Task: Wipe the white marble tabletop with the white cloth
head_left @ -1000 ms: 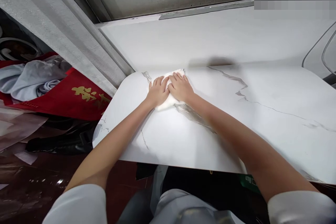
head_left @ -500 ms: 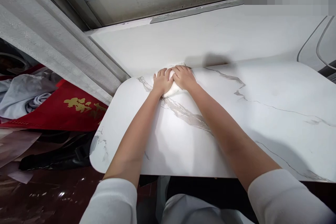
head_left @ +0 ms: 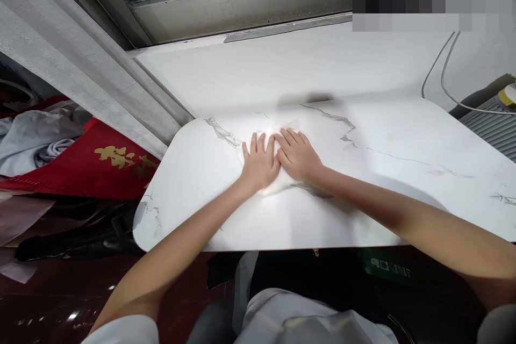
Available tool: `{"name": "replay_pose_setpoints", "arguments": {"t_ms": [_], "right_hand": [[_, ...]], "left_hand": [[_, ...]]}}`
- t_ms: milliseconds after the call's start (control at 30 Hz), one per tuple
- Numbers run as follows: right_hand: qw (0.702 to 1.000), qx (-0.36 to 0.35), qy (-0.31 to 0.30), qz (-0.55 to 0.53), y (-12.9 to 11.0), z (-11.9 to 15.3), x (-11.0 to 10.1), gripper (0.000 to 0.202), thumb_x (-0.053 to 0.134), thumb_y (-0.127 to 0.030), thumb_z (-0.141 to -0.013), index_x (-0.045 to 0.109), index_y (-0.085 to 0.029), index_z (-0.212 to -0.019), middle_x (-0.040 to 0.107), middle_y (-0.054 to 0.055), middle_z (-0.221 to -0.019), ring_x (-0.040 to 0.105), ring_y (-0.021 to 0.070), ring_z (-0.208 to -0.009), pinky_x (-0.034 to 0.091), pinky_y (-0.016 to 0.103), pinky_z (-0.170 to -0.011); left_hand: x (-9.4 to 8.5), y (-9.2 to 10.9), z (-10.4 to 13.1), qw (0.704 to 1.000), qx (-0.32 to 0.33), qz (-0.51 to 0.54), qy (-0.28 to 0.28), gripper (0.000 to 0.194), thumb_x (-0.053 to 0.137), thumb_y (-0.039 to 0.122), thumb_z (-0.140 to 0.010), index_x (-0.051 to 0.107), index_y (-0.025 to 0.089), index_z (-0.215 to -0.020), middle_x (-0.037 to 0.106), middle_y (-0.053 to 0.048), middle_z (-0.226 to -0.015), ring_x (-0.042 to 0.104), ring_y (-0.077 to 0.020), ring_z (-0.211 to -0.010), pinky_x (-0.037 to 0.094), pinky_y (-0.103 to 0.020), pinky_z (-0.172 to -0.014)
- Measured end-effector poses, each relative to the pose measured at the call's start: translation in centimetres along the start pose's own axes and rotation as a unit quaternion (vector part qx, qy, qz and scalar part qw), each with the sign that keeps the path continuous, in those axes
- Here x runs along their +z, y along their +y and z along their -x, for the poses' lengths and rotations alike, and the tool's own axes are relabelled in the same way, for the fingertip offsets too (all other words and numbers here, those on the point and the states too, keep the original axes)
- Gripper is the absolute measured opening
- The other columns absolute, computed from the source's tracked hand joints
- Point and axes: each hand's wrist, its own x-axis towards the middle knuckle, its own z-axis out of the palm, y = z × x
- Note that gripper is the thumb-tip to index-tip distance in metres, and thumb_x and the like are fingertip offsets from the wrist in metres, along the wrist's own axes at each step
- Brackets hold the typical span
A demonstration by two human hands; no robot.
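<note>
A white cloth lies spread on the white marble-patterned table, mostly covered by my hands and hard to tell from the tabletop. On its left part my left hand rests palm down, fingers stretched out and apart. My right hand presses flat on the cloth's right part, its fingers also extended. The two hands touch or nearly touch at the thumbs. Neither hand has its fingers wrapped round the cloth.
A white wall panel below a metal-framed window rises behind the table. A grey curtain hangs at left, beside a red cloth with gold characters and piled fabric. At right are cables and a grey ribbed surface.
Both hands have drawn the cloth from the table's back edge toward me, and my elbows have bent outward. The cloth looks flatter. The view has shifted slightly right.
</note>
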Motion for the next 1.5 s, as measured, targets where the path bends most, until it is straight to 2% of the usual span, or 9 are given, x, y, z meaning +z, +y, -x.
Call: {"name": "replay_pose_setpoints", "arguments": {"t_ms": [133,267,367,500,633,867,1067,1267,1500], "right_hand": [[1.000,-0.014,0.002,0.017,-0.6,6.7,-0.9,0.057,0.026,-0.027,-0.099,0.043,-0.007,-0.150,0.039,0.017,-0.158,0.030,0.0298,-0.148,0.023,0.052,-0.120],[0.999,-0.032,0.006,0.017,-0.6,11.8,-1.9,0.058,0.024,-0.031,-0.101,0.041,-0.008,-0.151,0.035,0.018,-0.160,0.025,0.0302,-0.151,0.025,0.055,-0.119],[1.000,-0.022,0.008,-0.008,-0.3,13.5,-2.4,0.058,0.024,-0.033,-0.102,0.039,-0.012,-0.153,0.034,0.016,-0.161,0.023,0.0288,-0.151,0.025,0.056,-0.120],[0.999,0.006,-0.007,-0.046,0.1,13.1,-2.7,0.055,0.024,-0.037,-0.103,0.040,-0.020,-0.153,0.037,0.010,-0.160,0.027,0.0260,-0.150,0.027,0.055,-0.120],[0.999,0.038,-0.010,-0.038,1.4,10.3,-2.6,0.056,0.025,-0.036,-0.102,0.046,-0.012,-0.148,0.038,0.013,-0.159,0.029,0.0273,-0.149,0.023,0.053,-0.121],[0.997,0.054,0.014,-0.053,7.2,0.6,-1.7,0.053,0.023,-0.027,-0.099,0.050,-0.015,-0.143,0.044,0.011,-0.156,0.034,0.0258,-0.146,0.026,0.050,-0.118],[0.996,0.059,0.053,-0.049,11.2,-5.6,-1.1,0.051,0.032,-0.024,-0.094,0.053,-0.014,-0.139,0.050,0.012,-0.150,0.040,0.0270,-0.140,0.027,0.048,-0.116],[0.996,0.066,0.051,-0.045,13.4,-8.2,-1.1,0.051,0.032,-0.023,-0.092,0.053,-0.016,-0.138,0.053,0.011,-0.147,0.042,0.0286,-0.137,0.029,0.048,-0.114],[0.994,0.080,0.056,-0.053,13.8,-8.7,-1.4,0.050,0.035,-0.024,-0.092,0.054,-0.018,-0.138,0.052,0.010,-0.148,0.043,0.0294,-0.135,0.029,0.048,-0.114]], "left_hand": [[0.3,3.0,5.3,0.998,0.051,0.016,0.019,0.057,0.028,0.032,-0.100,0.035,0.005,-0.151,0.034,-0.025,-0.158,0.023,-0.0428,-0.149,0.013,-0.072,-0.117],[0.1,5.4,8.8,0.993,0.106,0.043,0.016,0.059,0.030,0.032,-0.099,0.036,0.001,-0.149,0.036,-0.027,-0.156,0.021,-0.0428,-0.150,0.018,-0.066,-0.120],[0.1,6.3,9.9,0.992,0.115,0.052,0.010,0.058,0.029,0.031,-0.099,0.034,0.002,-0.149,0.038,-0.027,-0.155,0.023,-0.0410,-0.150,0.020,-0.065,-0.120],[0.2,6.2,9.3,0.990,0.123,0.062,0.005,0.057,0.029,0.034,-0.100,0.033,0.007,-0.150,0.039,-0.025,-0.155,0.025,-0.0381,-0.150,0.019,-0.065,-0.120],[0.4,5.6,6.0,0.991,0.114,0.068,-0.014,0.055,0.029,0.033,-0.101,0.038,0.004,-0.147,0.037,-0.025,-0.156,0.026,-0.0363,-0.150,0.015,-0.059,-0.123],[1.6,4.7,-5.4,0.992,0.060,0.108,0.027,0.046,0.028,0.022,-0.100,0.045,0.014,-0.141,0.048,-0.014,-0.149,0.036,-0.0219,-0.144,0.013,-0.049,-0.125],[2.6,4.2,-13.1,0.991,0.076,0.097,0.059,0.044,0.032,0.020,-0.098,0.051,0.015,-0.137,0.054,-0.014,-0.143,0.044,-0.0229,-0.136,0.020,-0.044,-0.122],[3.1,4.2,-16.8,0.992,0.069,0.084,0.071,0.045,0.033,0.020,-0.097,0.053,0.016,-0.137,0.055,-0.012,-0.141,0.047,-0.0239,-0.133,0.024,-0.040,-0.119],[3.5,4.4,-18.0,0.994,0.064,0.063,0.061,0.047,0.031,0.021,-0.098,0.049,0.015,-0.141,0.051,-0.015,-0.146,0.044,-0.0263,-0.137,0.022,-0.044,-0.120]]}}
